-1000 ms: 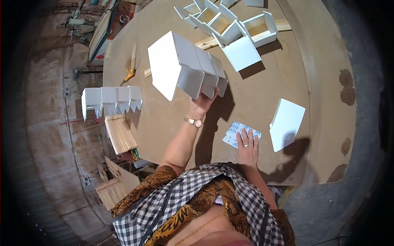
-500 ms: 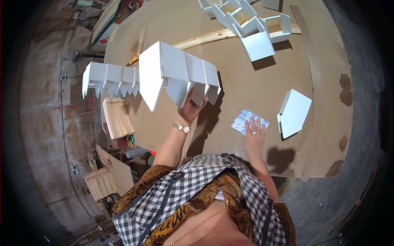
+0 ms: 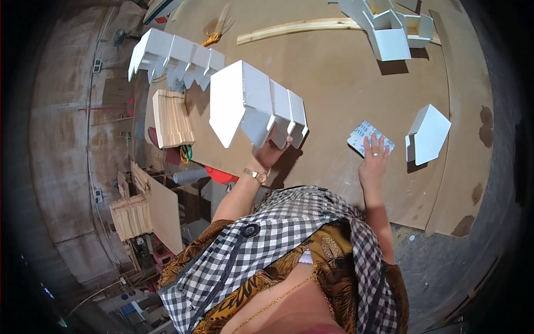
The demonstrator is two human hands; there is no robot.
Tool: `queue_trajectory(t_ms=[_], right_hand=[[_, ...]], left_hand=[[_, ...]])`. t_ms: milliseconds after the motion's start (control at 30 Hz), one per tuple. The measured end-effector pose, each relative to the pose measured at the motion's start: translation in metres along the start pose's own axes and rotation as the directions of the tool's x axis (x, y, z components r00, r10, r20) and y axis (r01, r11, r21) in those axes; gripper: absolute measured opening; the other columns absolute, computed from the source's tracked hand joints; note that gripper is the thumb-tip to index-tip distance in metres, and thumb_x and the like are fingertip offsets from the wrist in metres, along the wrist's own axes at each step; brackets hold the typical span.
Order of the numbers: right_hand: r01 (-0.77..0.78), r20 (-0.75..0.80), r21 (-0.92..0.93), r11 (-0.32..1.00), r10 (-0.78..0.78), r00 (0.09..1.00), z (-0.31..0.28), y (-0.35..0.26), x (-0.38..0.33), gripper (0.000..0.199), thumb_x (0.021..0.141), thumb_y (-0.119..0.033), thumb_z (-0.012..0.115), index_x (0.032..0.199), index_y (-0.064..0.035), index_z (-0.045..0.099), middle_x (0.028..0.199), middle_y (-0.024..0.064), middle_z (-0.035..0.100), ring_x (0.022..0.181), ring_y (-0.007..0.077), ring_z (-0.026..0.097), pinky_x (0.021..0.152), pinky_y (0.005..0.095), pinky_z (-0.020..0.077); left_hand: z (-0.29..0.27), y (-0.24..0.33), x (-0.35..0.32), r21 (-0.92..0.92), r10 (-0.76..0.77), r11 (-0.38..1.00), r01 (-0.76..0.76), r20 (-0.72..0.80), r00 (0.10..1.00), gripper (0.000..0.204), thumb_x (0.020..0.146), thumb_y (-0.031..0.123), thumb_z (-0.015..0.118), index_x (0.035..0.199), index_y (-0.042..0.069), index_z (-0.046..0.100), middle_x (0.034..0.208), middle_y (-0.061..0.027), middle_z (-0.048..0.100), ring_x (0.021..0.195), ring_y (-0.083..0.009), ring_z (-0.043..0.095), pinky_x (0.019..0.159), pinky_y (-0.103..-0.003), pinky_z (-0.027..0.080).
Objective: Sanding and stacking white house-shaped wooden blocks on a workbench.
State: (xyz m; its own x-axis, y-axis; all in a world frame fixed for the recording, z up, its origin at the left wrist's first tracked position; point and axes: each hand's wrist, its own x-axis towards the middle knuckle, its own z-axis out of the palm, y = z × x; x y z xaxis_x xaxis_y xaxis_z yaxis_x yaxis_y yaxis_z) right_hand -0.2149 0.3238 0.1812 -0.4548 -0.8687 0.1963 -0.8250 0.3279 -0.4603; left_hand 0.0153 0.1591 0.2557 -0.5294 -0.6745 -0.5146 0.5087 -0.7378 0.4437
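Observation:
My left hand (image 3: pixel 271 151), a watch on its wrist, is closed on the lower edge of a row of white five-sided wooden boxes (image 3: pixel 257 100), held tilted above the table. Its fingertips show at the near right end; the rest of the grip is hidden behind the boxes. My right hand (image 3: pixel 374 161), with a ring, has its fingers over a small sheet of sandpaper (image 3: pixel 364 131), whose pale back carries blue print. A dark line runs along the sheet's lower left edge. Right of it, a single white box (image 3: pixel 433 135) rests on the table.
Another row of white boxes (image 3: pixel 181 51) stands at the far left, near stacked wooden strips (image 3: pixel 171 119). Scissors with yellow handles (image 3: pixel 212 39) and a long wooden batten (image 3: pixel 300 28) lie farther back. More joined white boxes (image 3: pixel 391 44) sit at the far right of the brown tabletop (image 3: pixel 334 89).
The whole view has shifted, so the table's contents appear moved. A dark lower edge now shows on the sandpaper under my right hand. My left hand keeps hold of the boxes.

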Motion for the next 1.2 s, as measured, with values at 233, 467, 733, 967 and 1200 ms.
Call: queue_trajectory(t_ms=[233,467,733,967,1200], right_hand=[[-0.004,-0.068,0.064,0.998,0.009,0.998,0.019,0.005,0.000,0.048,0.068,0.007,0.041,0.113,-0.0088,0.046,0.121,0.0112,0.040,0.118,0.0282,0.030,0.097,0.0445,0.0194],[-0.185,0.002,0.618,0.764,0.233,0.972,0.019,-0.004,0.012,0.056,0.067,0.012,0.034,0.119,-0.0092,0.039,0.118,0.0140,0.043,0.109,0.0298,0.041,0.088,0.0324,0.0354],[0.075,-0.054,0.868,0.490,-0.057,0.997,-0.010,-0.068,0.067,0.054,0.069,0.010,0.035,0.121,-0.0071,0.036,0.117,0.0171,0.043,0.108,0.0290,0.042,0.089,0.0327,0.0340],[0.329,-0.268,0.892,0.310,-0.223,0.937,-0.019,-0.131,0.152,0.050,0.068,0.008,0.035,0.116,0.0003,0.038,0.116,0.0216,0.041,0.110,0.0324,0.039,0.091,0.0359,0.0324],[0.354,-0.304,0.813,0.462,-0.182,0.935,-0.036,-0.163,0.109,0.054,0.064,0.014,0.035,0.116,0.0036,0.037,0.116,0.0246,0.040,0.110,0.0334,0.038,0.092,0.0365,0.0324]], left_hand=[[-0.030,-0.010,0.009,-0.162,-0.029,0.986,0.040,0.067,0.997,0.026,0.080,0.016,0.052,0.104,0.014,0.045,0.107,-0.0052,0.047,0.099,-0.0205,0.043,0.077,-0.039,0.041],[-0.014,0.002,0.001,0.306,-0.149,0.940,0.151,-0.033,0.988,0.032,0.078,0.022,0.054,0.105,0.006,0.046,0.103,-0.0092,0.049,0.090,-0.0219,0.050,0.077,-0.038,0.042],[0.070,0.089,-0.047,0.959,0.722,-0.102,-0.266,0.255,0.643,0.032,0.087,0.020,0.035,0.112,0.000,0.043,0.105,-0.0081,0.048,0.095,-0.0163,0.046,0.083,-0.027,0.035],[0.149,0.064,0.000,0.529,0.162,-0.799,-0.286,0.647,0.745,0.037,0.087,0.019,0.030,0.118,0.001,0.038,0.123,-0.0197,0.034,0.120,-0.0284,0.025,0.101,-0.036,0.013],[0.150,0.064,-0.001,0.541,0.124,-0.769,-0.340,0.648,0.752,0.039,0.088,0.022,0.029,0.120,0.001,0.033,0.120,-0.0196,0.037,0.117,-0.0290,0.028,0.100,-0.037,0.014]])
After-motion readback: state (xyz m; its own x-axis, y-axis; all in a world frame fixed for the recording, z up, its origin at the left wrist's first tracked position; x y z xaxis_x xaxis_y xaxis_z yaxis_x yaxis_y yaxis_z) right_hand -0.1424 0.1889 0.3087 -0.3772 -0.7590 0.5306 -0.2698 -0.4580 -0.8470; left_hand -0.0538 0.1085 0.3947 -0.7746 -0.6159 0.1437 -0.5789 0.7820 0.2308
